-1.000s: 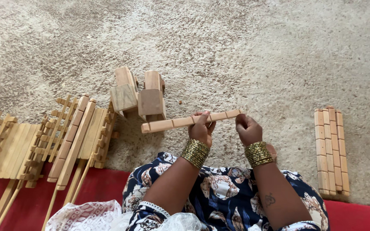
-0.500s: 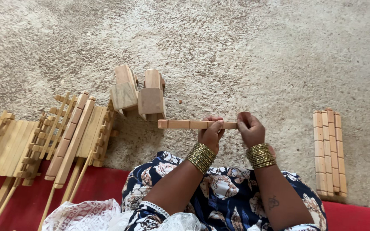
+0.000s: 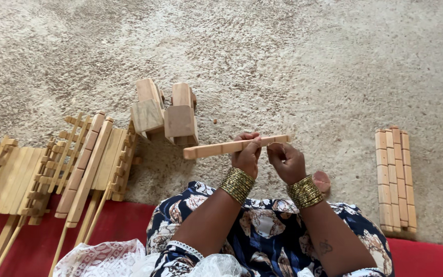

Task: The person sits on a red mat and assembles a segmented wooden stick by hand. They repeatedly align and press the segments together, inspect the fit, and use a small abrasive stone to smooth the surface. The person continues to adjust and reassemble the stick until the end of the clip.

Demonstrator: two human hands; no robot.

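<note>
My left hand (image 3: 247, 153) grips a long notched wooden stick (image 3: 216, 149) near its right part, holding it level above the beige carpet. My right hand (image 3: 286, 160) is pinched at the stick's right end, fingers closed on it. Both wrists wear gold bangles. The stick's free end points left, toward two chunky wooden blocks (image 3: 165, 113) standing on the carpet just beyond it.
A flat row of notched wooden sticks (image 3: 396, 182) lies at the right. Wooden slat frames and long rods (image 3: 73, 164) are piled at the left, partly on a red mat (image 3: 124, 225). My lap in blue patterned cloth (image 3: 262, 231) fills the bottom centre.
The stick has shifted in my hands: it slid right, then back left and tilted slightly, its left end lower. Both hands stayed on it near the right end.
</note>
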